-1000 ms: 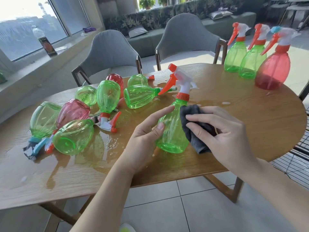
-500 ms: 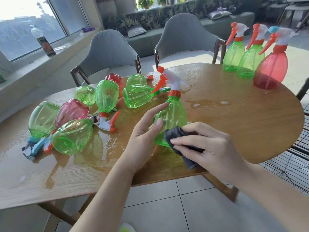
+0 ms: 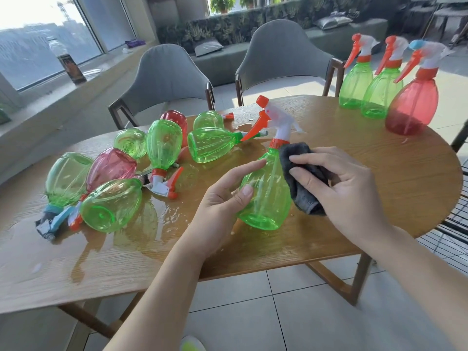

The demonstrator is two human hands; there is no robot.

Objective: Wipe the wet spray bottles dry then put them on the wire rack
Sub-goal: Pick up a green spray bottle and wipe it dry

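Note:
A green spray bottle with an orange trigger leans over the wooden table's near edge. My left hand holds its body from the left, thumb on the front and forefinger stretched along its shoulder. My right hand presses a dark grey cloth against the bottle's right side and neck. Several wet green and red bottles lie in a puddle on the left of the table. Part of a black wire rack shows at the right edge, below table level.
Three upright bottles, two green and one red, stand at the table's far right. Two grey chairs sit behind the table. A dark bottle stands on the window ledge. Tiled floor lies below.
My right hand has moved the cloth from low on the bottle's front up to its right side and neck. The bottle has tilted and shifted slightly in my left hand.

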